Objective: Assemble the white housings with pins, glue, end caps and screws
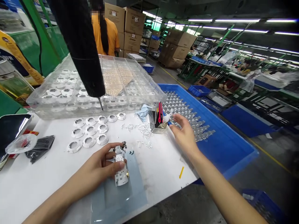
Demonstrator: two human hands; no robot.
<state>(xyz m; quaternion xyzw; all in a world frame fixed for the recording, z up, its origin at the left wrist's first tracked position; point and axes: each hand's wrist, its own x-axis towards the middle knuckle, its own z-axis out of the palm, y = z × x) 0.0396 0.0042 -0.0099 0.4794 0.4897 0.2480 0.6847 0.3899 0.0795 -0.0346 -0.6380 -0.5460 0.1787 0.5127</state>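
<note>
My left hand (102,165) is closed around a small white plastic-and-metal part (121,172), holding it on a grey mat (130,189) on the white table (46,174). My right hand (183,132) reaches over the blue bin (224,146) with its fingers spread, just above rows of clear plastic parts (187,115). It holds nothing. Several white rings (90,130) lie in rows left of centre. Small black screws (123,145) and white screws (144,129) lie loose between the hands.
A hanging black electric screwdriver (81,53) points down above the rings. Stacked clear trays (112,84) of rings sit behind. A small clear box (158,121) holds red tools. A phone (11,127) and bags lie at left. A person in orange stands beyond.
</note>
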